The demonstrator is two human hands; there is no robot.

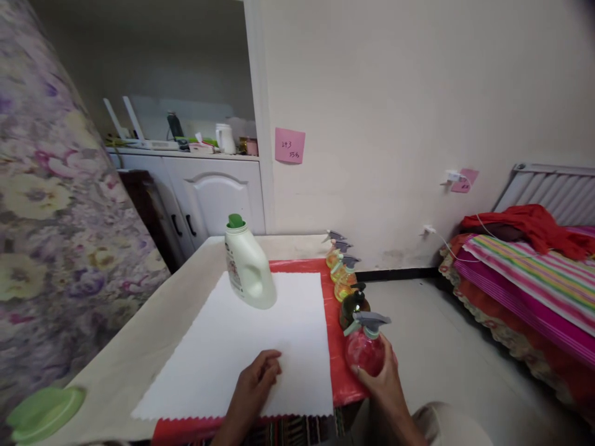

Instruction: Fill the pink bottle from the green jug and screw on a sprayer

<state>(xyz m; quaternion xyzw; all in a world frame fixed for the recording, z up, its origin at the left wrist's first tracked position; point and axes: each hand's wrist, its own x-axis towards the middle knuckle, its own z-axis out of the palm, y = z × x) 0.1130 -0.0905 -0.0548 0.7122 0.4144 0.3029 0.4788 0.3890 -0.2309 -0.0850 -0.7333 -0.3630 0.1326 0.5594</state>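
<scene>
My right hand (385, 378) is wrapped round a spray bottle (365, 354) of red liquid with a grey trigger head, at the right edge of the table. Over the white cloth (292, 322) hovers or rests my left hand (257, 379), its fingers loosely bent and apart, with nothing in them. Farther back on the cloth stands an upright pale green detergent jug (251, 266) with its green spout showing. Just behind the red bottle is a dark pump bottle (354, 305). Several spray bottles of yellow liquid (344, 286) line up beyond it.
Under the cloth lies a red sheet (338, 347) on the beige table cover (162, 322). A light green lid-like piece (46, 412) sits at the near left corner. A floral curtain (69, 235) hangs left, and a bed (534, 279) stands right across the floor.
</scene>
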